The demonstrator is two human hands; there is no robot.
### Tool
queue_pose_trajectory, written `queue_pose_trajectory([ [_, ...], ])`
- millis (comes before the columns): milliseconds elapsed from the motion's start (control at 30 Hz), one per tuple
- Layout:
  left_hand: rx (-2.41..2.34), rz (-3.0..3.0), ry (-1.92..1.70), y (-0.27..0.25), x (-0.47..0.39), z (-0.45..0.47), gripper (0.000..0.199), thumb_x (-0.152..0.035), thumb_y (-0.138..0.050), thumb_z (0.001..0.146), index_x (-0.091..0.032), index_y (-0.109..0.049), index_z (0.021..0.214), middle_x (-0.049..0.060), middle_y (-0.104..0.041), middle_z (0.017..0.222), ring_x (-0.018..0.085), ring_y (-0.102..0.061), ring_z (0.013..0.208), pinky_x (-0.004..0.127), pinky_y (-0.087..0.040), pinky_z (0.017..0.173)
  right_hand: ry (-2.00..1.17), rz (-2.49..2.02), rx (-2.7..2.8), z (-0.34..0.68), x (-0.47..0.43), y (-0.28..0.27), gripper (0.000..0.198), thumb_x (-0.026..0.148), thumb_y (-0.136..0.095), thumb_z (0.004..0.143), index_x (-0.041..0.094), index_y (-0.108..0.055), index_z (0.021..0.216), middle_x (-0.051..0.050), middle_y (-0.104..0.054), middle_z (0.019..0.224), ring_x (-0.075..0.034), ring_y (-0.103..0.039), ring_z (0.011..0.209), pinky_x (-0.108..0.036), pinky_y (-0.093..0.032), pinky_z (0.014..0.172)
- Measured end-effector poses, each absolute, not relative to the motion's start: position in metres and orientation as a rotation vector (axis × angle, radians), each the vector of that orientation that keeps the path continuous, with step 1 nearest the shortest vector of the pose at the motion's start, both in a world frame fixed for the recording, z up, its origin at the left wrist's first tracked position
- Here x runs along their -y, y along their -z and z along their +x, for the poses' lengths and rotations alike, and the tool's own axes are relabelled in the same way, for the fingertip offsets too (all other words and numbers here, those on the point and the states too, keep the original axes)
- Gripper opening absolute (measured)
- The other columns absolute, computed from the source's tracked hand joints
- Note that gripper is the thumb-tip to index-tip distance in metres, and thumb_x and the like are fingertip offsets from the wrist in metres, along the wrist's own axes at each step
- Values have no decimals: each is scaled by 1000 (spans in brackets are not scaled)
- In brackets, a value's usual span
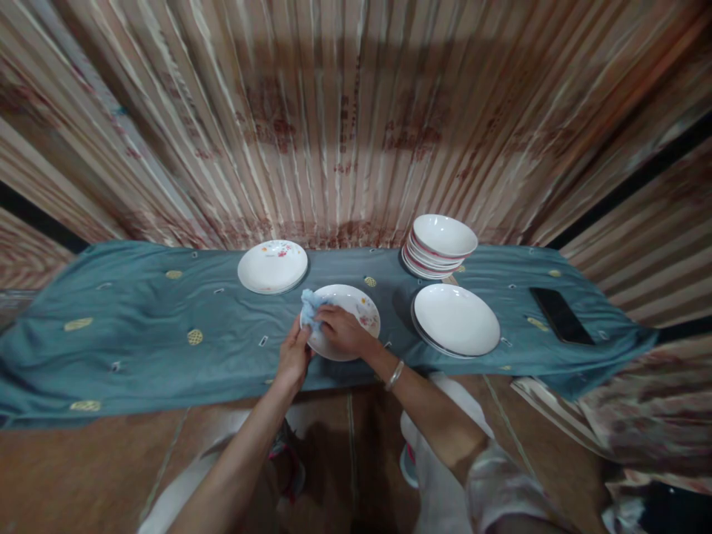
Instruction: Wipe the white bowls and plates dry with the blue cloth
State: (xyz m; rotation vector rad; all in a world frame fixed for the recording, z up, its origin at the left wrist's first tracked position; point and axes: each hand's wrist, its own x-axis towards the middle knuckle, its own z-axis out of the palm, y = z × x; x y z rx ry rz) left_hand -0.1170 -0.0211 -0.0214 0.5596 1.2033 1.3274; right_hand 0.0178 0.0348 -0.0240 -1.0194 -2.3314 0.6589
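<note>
A white plate (349, 300) with a flower print is in front of me, over the middle of the cloth-covered table. My left hand (294, 351) grips its left rim, thumb on top. A light blue cloth (311, 302) is bunched against the plate's upper left part. My right hand (340, 328) has its fingers closed on the cloth and presses it on the plate's surface. Behind and to the left lies a small stack of flowered plates (271, 268). On the right sits another stack of white plates (457, 319).
A stack of bowls (442, 241) stands at the back right, near the curtain (345, 133). A black phone (561, 316) lies toward the right end of the table. The blue-green tablecloth (150, 334) is wrinkled and hangs over the front edge.
</note>
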Motion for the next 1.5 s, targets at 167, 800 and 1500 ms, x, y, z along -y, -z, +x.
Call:
queue_pose_trajectory([
  [167, -1215, 529, -1334, 26, 21, -118, 68, -37, -76, 71, -22, -58, 134, 7, -73, 110, 15, -67, 79, 21, -52, 61, -839, -901, 2340, 23, -17, 17, 25, 4, -55, 79, 15, -69, 98, -9, -71, 106, -20, -63, 101, -32, -47, 95],
  [800, -1247, 592, -1288, 17, 24, -119, 69, -38, -80, 64, -22, -63, 129, 7, -74, 107, 15, -66, 76, 22, -52, 59, -152, -1584, 2600, 90, 1, 2, 27, 6, -45, 88, 14, -71, 91, -13, -70, 101, -24, -61, 102, -35, -45, 97],
  [1500, -1161, 549, -1231, 18, 32, -121, 68, -34, -78, 71, -27, -57, 136, 10, -61, 135, 26, -64, 108, 30, -61, 66, -437, -1456, 2204, 30, -53, 26, 52, 13, -45, 91, 13, -45, 143, -16, -47, 147, -22, -42, 137, -39, -33, 116],
])
